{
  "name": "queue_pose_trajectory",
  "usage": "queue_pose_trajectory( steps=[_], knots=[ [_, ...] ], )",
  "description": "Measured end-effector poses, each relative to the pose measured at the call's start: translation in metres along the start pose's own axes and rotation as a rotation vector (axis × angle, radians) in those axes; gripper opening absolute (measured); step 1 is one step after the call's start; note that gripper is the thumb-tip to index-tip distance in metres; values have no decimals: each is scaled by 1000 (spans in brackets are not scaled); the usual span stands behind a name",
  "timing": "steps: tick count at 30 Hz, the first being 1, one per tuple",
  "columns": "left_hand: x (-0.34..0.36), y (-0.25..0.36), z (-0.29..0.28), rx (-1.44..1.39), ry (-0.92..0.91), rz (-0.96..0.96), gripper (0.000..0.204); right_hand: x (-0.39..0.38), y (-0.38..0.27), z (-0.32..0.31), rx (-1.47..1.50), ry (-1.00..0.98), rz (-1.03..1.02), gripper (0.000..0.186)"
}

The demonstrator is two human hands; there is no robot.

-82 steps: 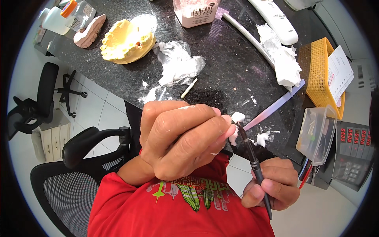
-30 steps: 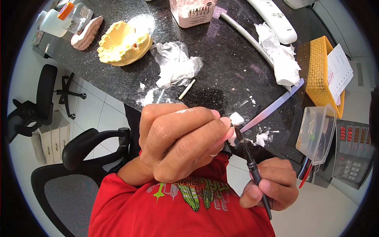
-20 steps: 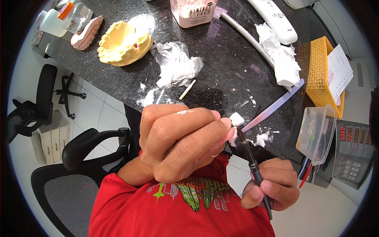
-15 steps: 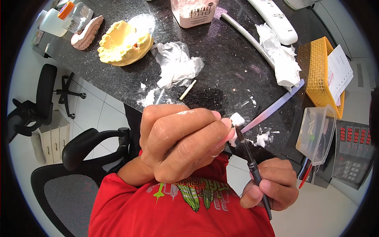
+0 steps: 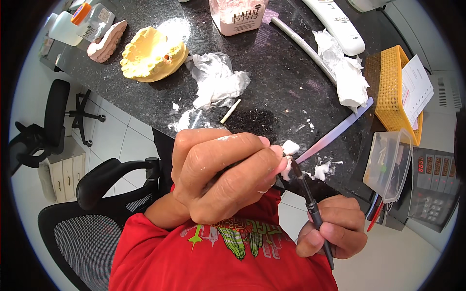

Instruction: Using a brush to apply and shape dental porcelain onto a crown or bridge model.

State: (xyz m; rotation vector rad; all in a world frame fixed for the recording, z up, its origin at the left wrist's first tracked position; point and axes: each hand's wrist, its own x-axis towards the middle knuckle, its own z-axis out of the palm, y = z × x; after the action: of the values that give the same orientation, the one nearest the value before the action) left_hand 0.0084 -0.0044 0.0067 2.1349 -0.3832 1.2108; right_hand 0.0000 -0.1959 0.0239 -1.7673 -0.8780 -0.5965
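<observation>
Left hand (image 5: 228,174): fingertips pinched together, apparently on the white tooth (image 5: 291,147), up near the counter (image 5: 272,72) edge, probably to steady it. Right hand (image 5: 335,228): fingers curled round the brush (image 5: 313,209), likely for fine control; can't tell from here if its tip touches.

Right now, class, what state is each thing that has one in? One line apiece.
Left grip: shut, holding white piece
Right grip: closed around dark tool
Dark tool: slanted
White wads: crumpled
Orange-capped jar: closed
Yellow basket: open, papers inside
Clear tub: small items inside
Red display: lit
</observation>
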Motion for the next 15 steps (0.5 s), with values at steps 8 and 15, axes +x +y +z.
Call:
queue_pose_trajectory(
  steps=[8, 15],
  knots=[
    [0, 1, -2, 3, -18, -13, 28, -1, 0, 3, -28, -6, -3, 27],
    [0, 0, -1, 12, -22, -14, 28, 0, 2, 1, -12, -7, -10, 26]
  ],
)
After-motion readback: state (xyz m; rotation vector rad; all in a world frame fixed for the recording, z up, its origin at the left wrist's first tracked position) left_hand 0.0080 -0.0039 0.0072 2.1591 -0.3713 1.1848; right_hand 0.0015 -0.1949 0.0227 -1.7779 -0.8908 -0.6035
